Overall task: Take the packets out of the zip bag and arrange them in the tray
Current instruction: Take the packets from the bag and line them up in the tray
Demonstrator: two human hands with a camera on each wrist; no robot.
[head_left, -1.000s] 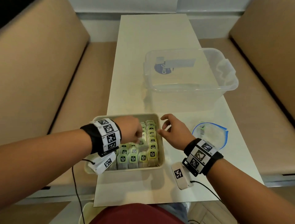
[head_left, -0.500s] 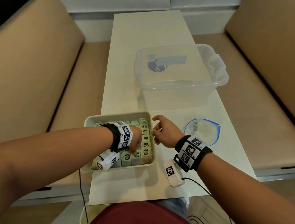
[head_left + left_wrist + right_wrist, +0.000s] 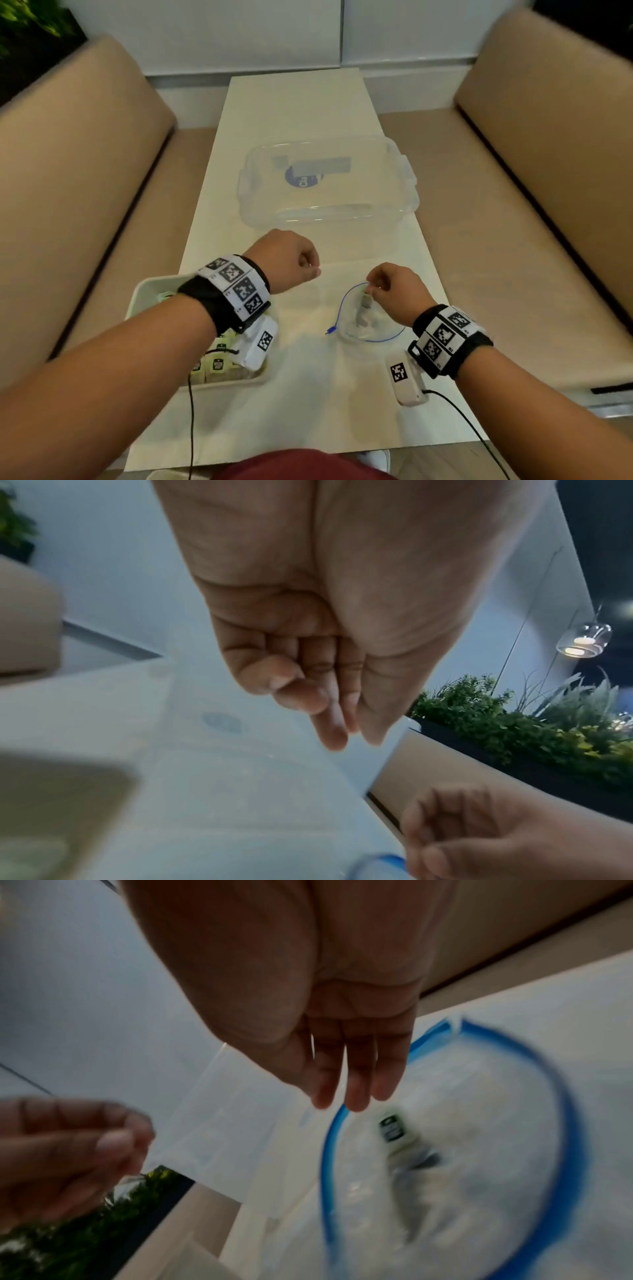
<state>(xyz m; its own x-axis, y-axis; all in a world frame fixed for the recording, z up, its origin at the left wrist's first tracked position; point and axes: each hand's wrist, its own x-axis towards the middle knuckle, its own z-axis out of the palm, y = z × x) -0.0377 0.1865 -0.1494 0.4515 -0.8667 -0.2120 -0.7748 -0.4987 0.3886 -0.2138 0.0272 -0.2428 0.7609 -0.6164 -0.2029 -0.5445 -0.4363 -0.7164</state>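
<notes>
A clear zip bag [image 3: 376,329] with a blue rim lies on the white table, its mouth wide. One green-labelled packet [image 3: 365,301] stands inside it [image 3: 392,1129]. My right hand [image 3: 371,289] hovers at the bag's mouth; in the right wrist view its fingers [image 3: 356,1096] are straight, tips just above the packet, holding nothing. My left hand [image 3: 313,270] is curled into an empty fist above the table, left of the bag [image 3: 342,737]. The beige tray [image 3: 140,291] sits at the near left under my left forearm, with rows of packets [image 3: 217,365] in it.
An empty clear plastic box [image 3: 325,185] stands beyond both hands in the middle of the narrow table. Tan upholstered benches [image 3: 85,212] flank the table on both sides. Sensor cables hang from both wrists toward the near edge.
My left hand has left the tray and moved right and forward, now a fist. My right hand has gone from the tray's right edge to the zip bag's mouth.
</notes>
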